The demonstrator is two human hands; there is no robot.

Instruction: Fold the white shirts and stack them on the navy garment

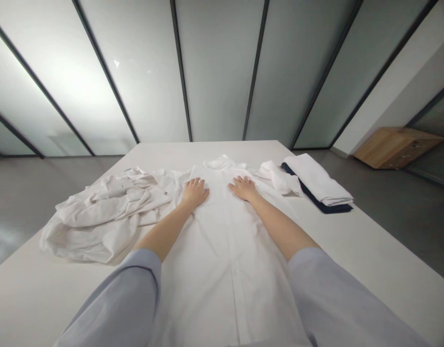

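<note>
A white button-front shirt (218, 241) lies spread on the table, its collar (220, 163) at the far end and its button strip running toward me. My left hand (195, 192) rests flat on the left side of the shirt's chest, fingers apart. On the right side of the chest, my right hand (243, 188) lies with its fingers spread. Neither hand grips the cloth. The shirt's right sleeve (280, 178) is bunched beyond my right hand. To the left, a crumpled heap of white cloth (110, 207) reaches the shirt's edge; the left sleeve cannot be told apart from it.
A folded white cloth (319, 180) sits on a folded dark navy cloth (333, 209) near the right edge of the white table (373, 250). Behind the table stands a frosted glass partition (218, 72). A wooden cabinet (391, 147) is on the floor at right.
</note>
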